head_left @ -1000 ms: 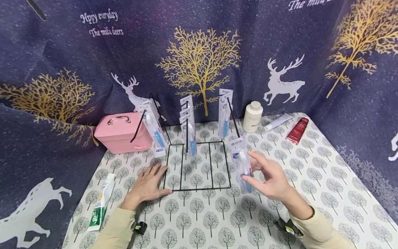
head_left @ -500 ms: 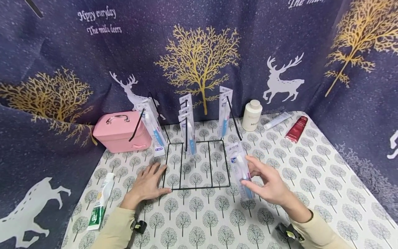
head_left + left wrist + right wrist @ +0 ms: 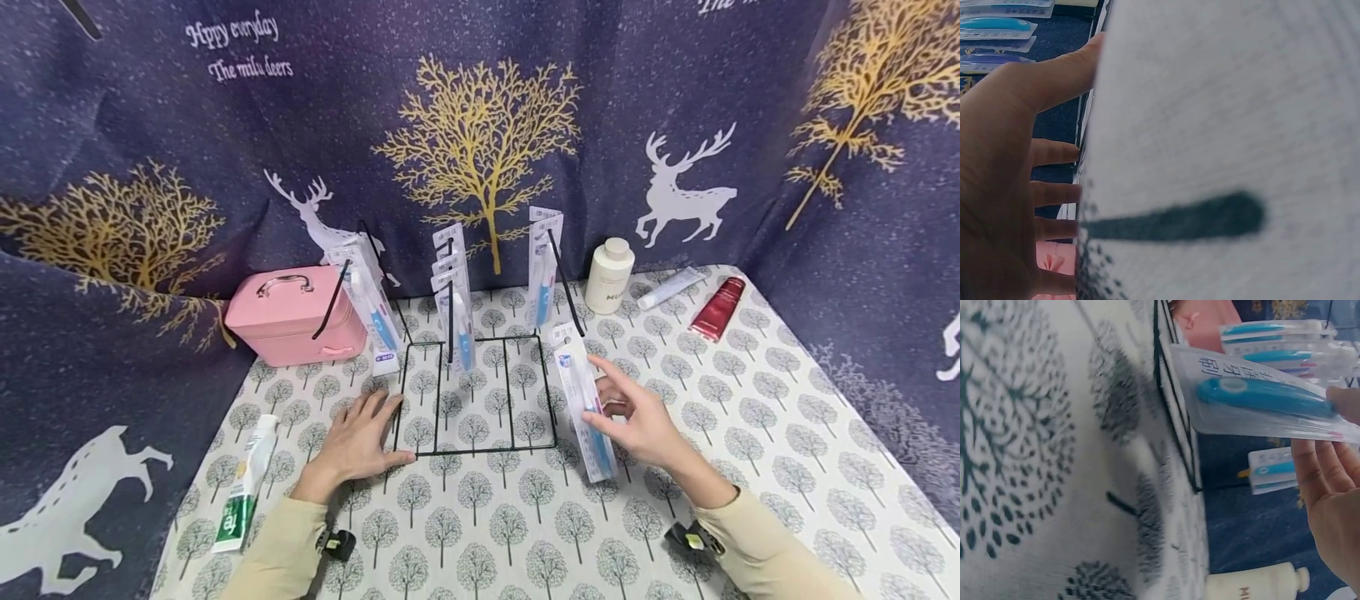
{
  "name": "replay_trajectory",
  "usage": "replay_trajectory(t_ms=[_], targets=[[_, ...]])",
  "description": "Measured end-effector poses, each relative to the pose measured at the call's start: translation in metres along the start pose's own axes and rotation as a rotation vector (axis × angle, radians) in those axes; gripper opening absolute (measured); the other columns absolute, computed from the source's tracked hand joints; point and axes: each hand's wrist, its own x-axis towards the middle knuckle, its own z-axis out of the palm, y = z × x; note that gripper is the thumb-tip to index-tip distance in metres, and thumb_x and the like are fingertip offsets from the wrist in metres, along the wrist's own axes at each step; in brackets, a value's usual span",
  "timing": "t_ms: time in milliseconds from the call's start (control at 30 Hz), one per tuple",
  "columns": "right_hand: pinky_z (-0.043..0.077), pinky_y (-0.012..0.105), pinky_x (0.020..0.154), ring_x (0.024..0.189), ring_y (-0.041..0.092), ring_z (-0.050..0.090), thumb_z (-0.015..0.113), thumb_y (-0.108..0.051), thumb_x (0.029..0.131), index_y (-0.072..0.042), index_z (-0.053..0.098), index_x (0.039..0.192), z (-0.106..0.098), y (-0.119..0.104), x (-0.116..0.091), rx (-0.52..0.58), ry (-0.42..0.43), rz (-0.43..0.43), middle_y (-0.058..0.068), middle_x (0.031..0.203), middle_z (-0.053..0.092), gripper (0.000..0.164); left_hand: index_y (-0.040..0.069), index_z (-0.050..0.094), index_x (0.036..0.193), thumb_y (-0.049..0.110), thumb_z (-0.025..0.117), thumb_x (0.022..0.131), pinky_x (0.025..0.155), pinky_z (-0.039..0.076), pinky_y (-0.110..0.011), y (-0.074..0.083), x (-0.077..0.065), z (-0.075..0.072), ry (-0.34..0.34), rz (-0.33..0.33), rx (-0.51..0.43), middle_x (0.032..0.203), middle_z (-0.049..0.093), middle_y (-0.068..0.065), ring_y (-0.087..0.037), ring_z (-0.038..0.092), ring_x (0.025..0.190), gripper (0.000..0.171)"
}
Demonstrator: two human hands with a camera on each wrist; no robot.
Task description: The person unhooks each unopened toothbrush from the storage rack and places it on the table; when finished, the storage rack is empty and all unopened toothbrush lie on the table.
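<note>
My right hand (image 3: 637, 421) pinches a packaged toothbrush (image 3: 574, 383) between thumb and fingers. The clear pack with its blue-handled brush (image 3: 1266, 397) stands tilted, its top close to the end of the right prong of a black wire rack (image 3: 480, 451). Whether the prong goes through the pack's hole cannot be made out. On the rack's other prongs hang more packs: a left group (image 3: 371, 308), a middle row (image 3: 459, 325) and a right group (image 3: 543, 287). My left hand (image 3: 356, 437) rests with spread fingers at the left edge of the rack's base.
A pink case (image 3: 281, 325) stands behind left. At the back right are a white bottle (image 3: 609, 279), a white tube (image 3: 670, 289) and a red tube (image 3: 717, 310). A green-and-white tube (image 3: 247, 483) lies front left. A dark patterned curtain (image 3: 337, 100) hangs behind.
My right hand has shifted slightly left and away from me. The toothbrush pack dipped, then its top rose nearer the right prong's end. The left hand stays in place.
</note>
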Motion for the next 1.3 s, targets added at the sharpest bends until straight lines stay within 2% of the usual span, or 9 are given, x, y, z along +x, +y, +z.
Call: replay_trajectory(t_ms=[133, 300, 433, 567, 867, 1033, 1300], targets=[[0.057, 0.030, 0.072, 0.078, 0.020, 0.061, 0.072, 0.002, 0.072, -0.005, 0.032, 0.141, 0.003, 0.018, 0.003, 0.034, 0.011, 0.155, 0.017, 0.094, 0.060, 0.080, 0.025, 0.026, 0.144, 0.080, 0.054, 0.062, 0.102, 0.019, -0.068, 0.000, 0.001, 0.002, 0.003, 0.001, 0.007, 0.149, 0.024, -0.013, -0.043, 0.027, 0.131, 0.103], [0.057, 0.027, 0.073, 0.081, 0.017, 0.061, 0.074, -0.006, 0.074, -0.018, 0.029, 0.143, 0.008, 0.049, 0.005, 0.090, 0.007, 0.269, 0.016, 0.096, 0.059, 0.083, 0.025, 0.026, 0.144, 0.079, 0.054, 0.062, 0.101, 0.019, -0.069, 0.000, 0.001, 0.003, 0.000, 0.000, 0.000, 0.149, 0.024, -0.013, -0.043, 0.027, 0.131, 0.102], [0.056, 0.024, 0.072, 0.081, 0.015, 0.062, 0.077, -0.016, 0.071, -0.025, 0.031, 0.142, 0.012, 0.062, 0.008, 0.024, 0.018, 0.348, 0.009, 0.094, 0.062, 0.086, 0.025, 0.026, 0.144, 0.080, 0.053, 0.062, 0.101, 0.019, -0.069, 0.000, 0.000, 0.004, -0.006, -0.001, 0.003, 0.149, 0.024, -0.013, -0.043, 0.027, 0.131, 0.103], [0.054, 0.024, 0.072, 0.080, 0.018, 0.062, 0.078, -0.015, 0.068, -0.021, 0.032, 0.142, 0.015, 0.065, 0.013, -0.028, 0.023, 0.403, 0.008, 0.091, 0.063, 0.088, 0.025, 0.025, 0.144, 0.081, 0.053, 0.062, 0.101, 0.019, -0.069, -0.001, -0.001, 0.005, -0.010, -0.001, 0.007, 0.149, 0.024, -0.014, -0.043, 0.027, 0.131, 0.103], [0.054, 0.025, 0.058, 0.071, 0.019, 0.058, 0.079, -0.012, 0.067, -0.012, 0.028, 0.143, 0.022, 0.074, 0.020, -0.020, -0.018, 0.543, 0.011, 0.087, 0.061, 0.091, 0.026, 0.025, 0.145, 0.079, 0.055, 0.062, 0.101, 0.018, -0.069, -0.001, 0.000, 0.003, -0.011, -0.005, -0.002, 0.150, 0.022, -0.013, -0.042, 0.025, 0.132, 0.102], [0.053, 0.027, 0.053, 0.066, 0.018, 0.058, 0.079, -0.011, 0.066, -0.010, 0.028, 0.142, 0.025, 0.080, 0.023, -0.019, -0.031, 0.584, 0.011, 0.082, 0.060, 0.092, 0.025, 0.025, 0.145, 0.079, 0.055, 0.063, 0.101, 0.018, -0.069, -0.001, 0.000, 0.001, -0.013, -0.001, -0.004, 0.150, 0.022, -0.013, -0.043, 0.025, 0.132, 0.102], [0.050, 0.027, 0.054, 0.063, 0.016, 0.054, 0.079, -0.019, 0.066, -0.011, 0.035, 0.139, 0.029, 0.085, 0.027, -0.179, -0.076, 0.595, 0.006, 0.079, 0.059, 0.086, 0.025, 0.025, 0.144, 0.079, 0.054, 0.062, 0.102, 0.019, -0.068, -0.001, 0.001, 0.001, -0.014, -0.004, 0.014, 0.149, 0.023, -0.013, -0.042, 0.026, 0.132, 0.102]])
